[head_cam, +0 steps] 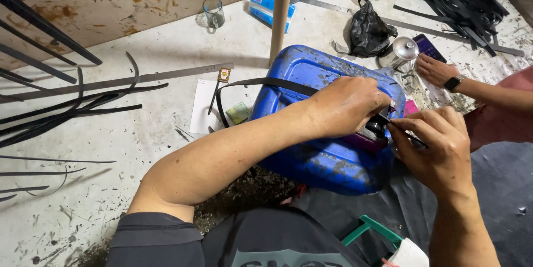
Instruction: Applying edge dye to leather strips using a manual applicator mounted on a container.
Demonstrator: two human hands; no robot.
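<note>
A scuffed blue plastic jerrycan (322, 134) lies on its side on the pale, stained floor (111, 150), just in front of the person's lap. Over it runs a long black rubber strip (261, 82), looping off toward the left. The left hand (347, 106) lies across the can's upper side, its grip curled down onto a small black cap-like piece (376, 127) at the can's right end; what exactly it pinches is hidden. The right hand (436, 147) pinches the strip's thin black end between thumb and forefinger, just beside that piece. Behind, another person's hand (436, 70) with a wristwatch rests near a shiny metal pot (401, 51) and a crumpled black plastic bag (369, 33).
</note>
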